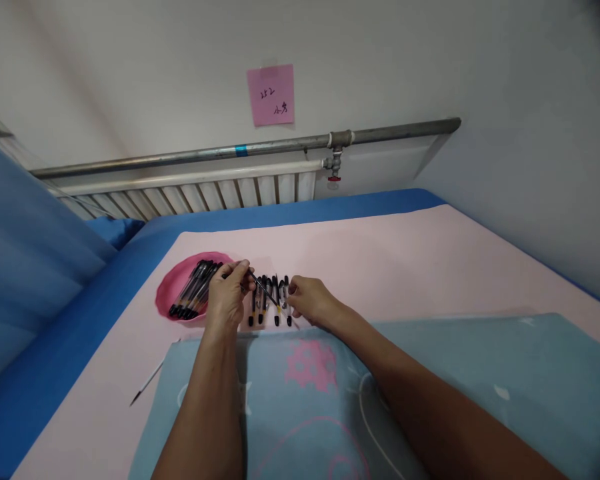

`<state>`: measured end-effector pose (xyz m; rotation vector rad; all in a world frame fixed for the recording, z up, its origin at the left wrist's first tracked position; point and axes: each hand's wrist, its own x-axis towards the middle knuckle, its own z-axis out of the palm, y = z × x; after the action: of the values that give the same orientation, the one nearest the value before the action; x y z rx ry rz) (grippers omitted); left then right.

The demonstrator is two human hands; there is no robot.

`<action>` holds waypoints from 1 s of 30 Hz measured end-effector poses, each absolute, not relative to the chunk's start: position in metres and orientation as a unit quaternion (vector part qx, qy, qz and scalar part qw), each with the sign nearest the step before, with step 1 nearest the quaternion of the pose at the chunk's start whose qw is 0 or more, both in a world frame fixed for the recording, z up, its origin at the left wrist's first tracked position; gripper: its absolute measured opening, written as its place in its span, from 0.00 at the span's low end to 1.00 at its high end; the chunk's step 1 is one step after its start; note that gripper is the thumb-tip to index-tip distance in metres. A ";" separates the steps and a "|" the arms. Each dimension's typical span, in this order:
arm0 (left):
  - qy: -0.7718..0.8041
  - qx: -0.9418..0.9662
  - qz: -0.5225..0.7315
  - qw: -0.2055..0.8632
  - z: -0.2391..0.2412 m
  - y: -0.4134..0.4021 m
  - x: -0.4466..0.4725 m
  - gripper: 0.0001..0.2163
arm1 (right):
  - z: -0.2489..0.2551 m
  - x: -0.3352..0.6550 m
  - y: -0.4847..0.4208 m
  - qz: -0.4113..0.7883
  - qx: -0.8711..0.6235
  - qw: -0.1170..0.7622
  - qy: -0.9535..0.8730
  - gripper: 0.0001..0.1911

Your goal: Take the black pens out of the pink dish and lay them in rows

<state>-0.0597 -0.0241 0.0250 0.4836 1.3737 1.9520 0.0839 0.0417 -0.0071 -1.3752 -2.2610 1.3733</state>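
Pens (277,320) lay in a row just below frame centre, left hand (229,293) pinched a thin dark rod (263,288), right hand (309,297) at the row's right end — its hold impossible to tell — pink basket (166,283) with more pens at centre-left.

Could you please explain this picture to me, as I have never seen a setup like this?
There is no machine here: a person works with two bare hands, and a head-worn camera looks forward and down at them. The left hand holds a slim dark pen part slanting over a row of pens on the pink sheet. The right hand is at the row's right end; whether it grips anything is hard to tell. Further left, a shallow pink tray holds a bundle of black-ended pens. Nearer the camera are a light-blue printed cloth and, by its left edge, a thin pale rod with a dark tip.
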 end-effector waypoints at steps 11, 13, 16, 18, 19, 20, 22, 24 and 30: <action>0.554 0.253 0.707 0.359 0.011 -0.016 -0.032 0.12 | 0.025 0.093 0.028 0.629 -0.302 0.144 -0.702 0.04; 0.553 0.247 0.710 0.360 0.011 -0.015 -0.034 0.13 | 0.024 0.094 0.029 0.619 -0.315 0.134 -0.707 0.02; 0.548 0.200 0.736 0.343 0.013 -0.016 -0.043 0.13 | 0.017 0.097 0.037 0.582 -0.359 0.136 -0.717 0.02; 0.543 0.176 0.748 0.340 0.015 -0.017 -0.049 0.14 | 0.009 0.099 0.045 0.563 -0.411 0.143 -0.703 0.03; 0.541 0.172 0.748 0.345 0.016 -0.018 -0.050 0.14 | 0.004 0.099 0.048 0.554 -0.436 0.140 -0.695 0.03; 0.539 0.173 0.745 0.354 0.017 -0.018 -0.051 0.14 | -0.002 0.099 0.052 0.545 -0.459 0.130 -0.690 0.04; 0.537 0.177 0.739 0.367 0.018 -0.019 -0.050 0.13 | -0.011 0.098 0.056 0.519 -0.490 0.102 -0.693 0.07; 0.539 0.180 0.736 0.367 0.019 -0.020 -0.048 0.13 | -0.016 0.094 0.058 0.496 -0.495 0.089 -0.708 0.10; 0.544 0.187 0.730 0.369 0.018 -0.019 -0.047 0.12 | -0.013 0.083 0.055 0.440 -0.485 0.076 -0.752 0.10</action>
<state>-0.0469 -0.0189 0.0184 0.4808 1.3964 1.8742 0.0827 0.0551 -0.0127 -1.4532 -2.2535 1.3200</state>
